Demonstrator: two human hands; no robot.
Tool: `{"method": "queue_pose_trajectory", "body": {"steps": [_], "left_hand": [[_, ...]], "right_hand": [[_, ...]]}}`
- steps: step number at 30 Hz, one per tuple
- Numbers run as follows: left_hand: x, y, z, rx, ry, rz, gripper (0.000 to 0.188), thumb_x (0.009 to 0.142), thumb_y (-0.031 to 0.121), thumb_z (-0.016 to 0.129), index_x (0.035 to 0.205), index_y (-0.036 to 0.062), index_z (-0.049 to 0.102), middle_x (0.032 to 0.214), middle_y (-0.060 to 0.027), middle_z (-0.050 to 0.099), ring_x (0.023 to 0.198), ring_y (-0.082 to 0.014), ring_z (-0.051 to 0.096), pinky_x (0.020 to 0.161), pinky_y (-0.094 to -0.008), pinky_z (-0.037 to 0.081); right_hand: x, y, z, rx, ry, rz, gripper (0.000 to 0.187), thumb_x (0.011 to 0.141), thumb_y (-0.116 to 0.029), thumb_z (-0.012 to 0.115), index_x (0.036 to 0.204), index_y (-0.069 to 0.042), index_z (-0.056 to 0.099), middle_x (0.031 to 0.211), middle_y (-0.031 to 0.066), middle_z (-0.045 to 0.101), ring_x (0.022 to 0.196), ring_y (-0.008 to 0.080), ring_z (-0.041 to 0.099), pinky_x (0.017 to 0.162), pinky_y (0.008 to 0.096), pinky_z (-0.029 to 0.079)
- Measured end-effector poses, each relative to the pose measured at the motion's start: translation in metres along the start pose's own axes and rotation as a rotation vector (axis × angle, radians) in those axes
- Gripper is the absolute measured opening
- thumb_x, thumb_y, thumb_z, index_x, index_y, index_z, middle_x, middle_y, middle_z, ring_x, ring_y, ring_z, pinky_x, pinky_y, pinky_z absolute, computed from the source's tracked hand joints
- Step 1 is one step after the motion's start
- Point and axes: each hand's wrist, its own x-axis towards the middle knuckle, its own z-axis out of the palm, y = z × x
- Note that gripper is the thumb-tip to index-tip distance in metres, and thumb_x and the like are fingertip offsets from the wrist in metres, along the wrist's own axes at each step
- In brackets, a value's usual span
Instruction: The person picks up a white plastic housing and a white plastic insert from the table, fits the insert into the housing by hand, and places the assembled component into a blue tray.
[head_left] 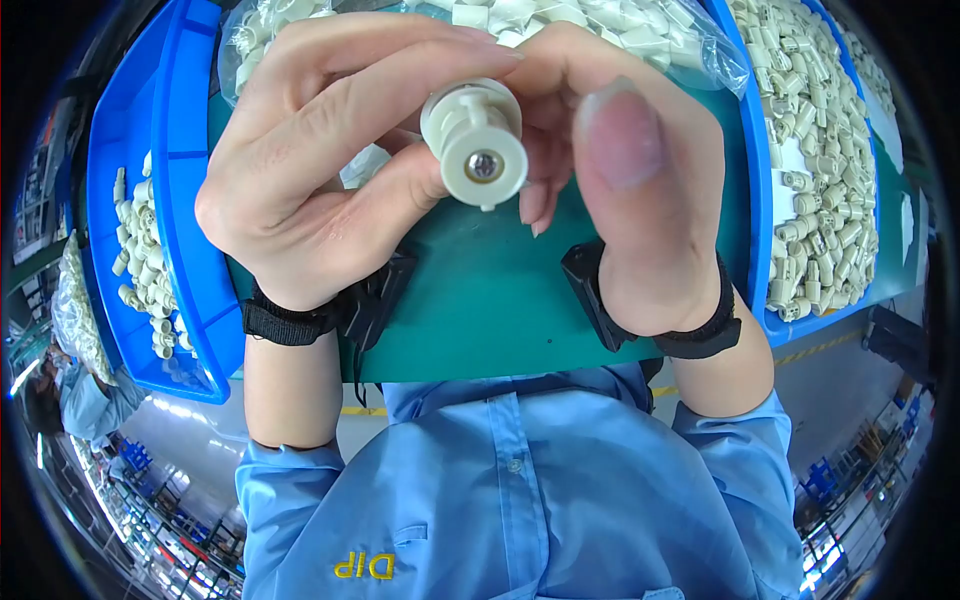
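One white plastic part (476,140) at upper centre, its one visible screw (484,166) facing viewer, long axis nearly along line of sight, left hand (300,170) pinching it between thumb and fingers, right hand (650,200) curled alongside, contact unclear.

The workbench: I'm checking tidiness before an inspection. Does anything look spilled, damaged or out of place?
Nothing clearly stands out. The white part in the left hand shows no visible damage, and small parts sit inside the blue bins at either side, with no visible spill.
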Motion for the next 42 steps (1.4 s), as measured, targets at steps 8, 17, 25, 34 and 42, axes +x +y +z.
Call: {"method": "queue_pose_trajectory", "body": {"steps": [8,17,25,34,42], "left_hand": [[0.005,0.002,0.0,0.063,-0.067,0.032,0.03,0.077,0.014,0.077,0.101,-0.0038,0.074,0.104,-0.0169,0.07,0.098,-0.0274,0.066,0.086,-0.0363,0.052],[0.005,0.007,0.006,0.093,-0.012,0.05,0.029,0.078,0.014,0.078,0.098,-0.0053,0.074,0.103,-0.0187,0.069,0.095,-0.0271,0.066,0.082,-0.0337,0.053],[0.009,-0.002,0.006,-0.061,0.033,0.143,0.033,0.076,0.011,0.081,0.102,-0.006,0.071,0.104,-0.0194,0.068,0.095,-0.0268,0.066,0.08,-0.0325,0.054],[0.021,0.037,-0.008,-0.052,0.035,0.187,0.036,0.069,0.005,0.084,0.103,-0.0015,0.072,0.097,-0.0161,0.07,0.081,-0.0245,0.068,0.068,-0.0293,0.054],[-0.012,0.107,-0.108,0.462,0.004,-0.186,0.024,0.078,0.005,0.075,0.101,-0.0028,0.07,0.091,-0.012,0.072,0.071,-0.0202,0.063,0.064,-0.0251,0.048]], "right_hand": [[0.0,0.002,0.004,0.16,-0.083,0.042,0.064,0.093,-0.049,0.062,0.124,0.006,0.054,0.095,0.0085,0.062,0.067,0.0105,0.061,0.054,0.0217,0.048],[0.002,0.001,0.003,0.354,-0.118,0.101,0.067,0.092,-0.045,0.064,0.132,0.007,0.05,0.098,0.0113,0.062,0.065,0.0128,0.062,0.052,0.0232,0.05],[0.008,0.006,0.001,0.436,-0.185,0.095,0.092,0.085,-0.07,0.058,0.129,0.01,0.051,0.1,0.0142,0.062,0.066,0.0151,0.063,0.051,0.0246,0.051],[0.0,0.0,0.006,0.636,-0.258,0.02,0.086,0.085,-0.07,0.058,0.123,0.007,0.057,0.091,0.0094,0.063,0.059,0.011,0.053,0.049,0.0239,0.047],[-0.027,-0.07,-0.01,0.065,-0.109,-0.008,0.025,0.094,-0.021,0.063,0.111,-0.003,0.066,0.072,-0.001,0.062,0.058,0.0042,0.055,0.052,0.0202,0.043]]}}
